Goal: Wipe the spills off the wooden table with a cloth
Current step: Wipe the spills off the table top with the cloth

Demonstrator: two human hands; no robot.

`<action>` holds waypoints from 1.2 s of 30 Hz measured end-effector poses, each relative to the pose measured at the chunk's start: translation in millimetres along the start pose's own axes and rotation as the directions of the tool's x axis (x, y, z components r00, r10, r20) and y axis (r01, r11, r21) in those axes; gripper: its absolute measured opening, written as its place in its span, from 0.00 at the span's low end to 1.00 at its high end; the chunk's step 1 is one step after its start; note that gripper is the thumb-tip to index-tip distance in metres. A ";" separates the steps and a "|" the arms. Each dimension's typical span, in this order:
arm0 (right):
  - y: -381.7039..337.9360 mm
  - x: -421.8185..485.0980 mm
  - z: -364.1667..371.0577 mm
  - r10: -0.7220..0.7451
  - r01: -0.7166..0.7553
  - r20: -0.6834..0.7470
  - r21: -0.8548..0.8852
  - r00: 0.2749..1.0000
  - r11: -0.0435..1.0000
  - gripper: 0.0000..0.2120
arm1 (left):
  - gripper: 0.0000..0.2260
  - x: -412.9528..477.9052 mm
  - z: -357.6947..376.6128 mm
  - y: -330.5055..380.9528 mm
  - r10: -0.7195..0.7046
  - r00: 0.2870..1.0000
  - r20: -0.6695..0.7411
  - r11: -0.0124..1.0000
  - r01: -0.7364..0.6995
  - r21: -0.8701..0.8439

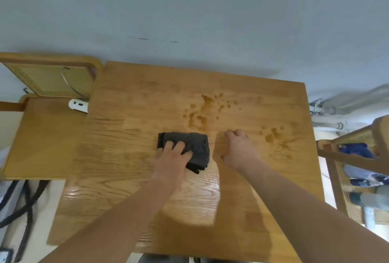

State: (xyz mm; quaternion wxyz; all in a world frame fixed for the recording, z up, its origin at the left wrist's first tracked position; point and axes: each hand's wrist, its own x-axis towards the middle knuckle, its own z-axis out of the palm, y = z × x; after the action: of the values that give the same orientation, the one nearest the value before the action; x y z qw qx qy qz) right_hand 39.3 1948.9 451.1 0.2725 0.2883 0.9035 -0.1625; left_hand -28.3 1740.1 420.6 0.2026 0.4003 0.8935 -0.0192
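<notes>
A folded dark grey cloth (194, 144) lies near the middle of the wooden table (130, 132). My left hand (171, 158) rests flat on the cloth's near left part, fingers spread over it. My right hand (239, 146) sits on the bare wood just right of the cloth, fingers curled into a loose fist with nothing in it. Brown spills (207, 106) spread in blotches and drops beyond the cloth. A second patch of spills (273, 136) lies to the right of my right hand.
A wooden chair with a cane back (48, 81) stands at the table's left side, a white power strip (78, 105) on its seat. A wooden shelf with shoes (357, 157) stands to the right. A pale wall runs behind the table; cables lie on the floor at left.
</notes>
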 end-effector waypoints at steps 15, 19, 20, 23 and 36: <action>-9.0 35.7 -1.9 0.135 -0.136 -0.014 -0.076 0.991 0.988 0.47 | 0.16 23.1 10.0 -26.7 0.042 0.991 -0.128 0.989 -0.060 -0.136; -6.0 35.5 0.3 0.143 -0.145 -0.035 -0.058 0.989 0.988 0.47 | 0.20 39.5 -1.0 -44.1 0.534 0.843 -0.066 0.845 -0.534 0.016; -4.9 35.3 0.9 0.140 -0.142 -0.040 -0.053 0.989 0.988 0.47 | 0.20 50.7 -10.4 -53.0 0.541 0.840 -0.025 0.841 -0.540 0.040; -4.3 35.0 0.6 0.138 -0.140 -0.048 -0.045 0.989 0.989 0.48 | 0.20 77.5 -31.6 -59.5 0.291 0.954 -0.078 0.955 -0.294 -0.033; -3.5 33.5 0.8 0.145 -0.146 -0.043 -0.015 0.988 0.989 0.49 | 0.19 116.5 -47.0 -59.9 0.193 0.978 -0.080 0.957 -0.205 -0.205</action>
State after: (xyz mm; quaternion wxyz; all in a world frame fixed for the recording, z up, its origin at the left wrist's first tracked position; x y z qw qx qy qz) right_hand 14.5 1960.3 431.3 0.2673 0.3542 0.8870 -0.1278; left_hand -157.5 1791.2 412.2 0.2185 0.4647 0.8512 0.1087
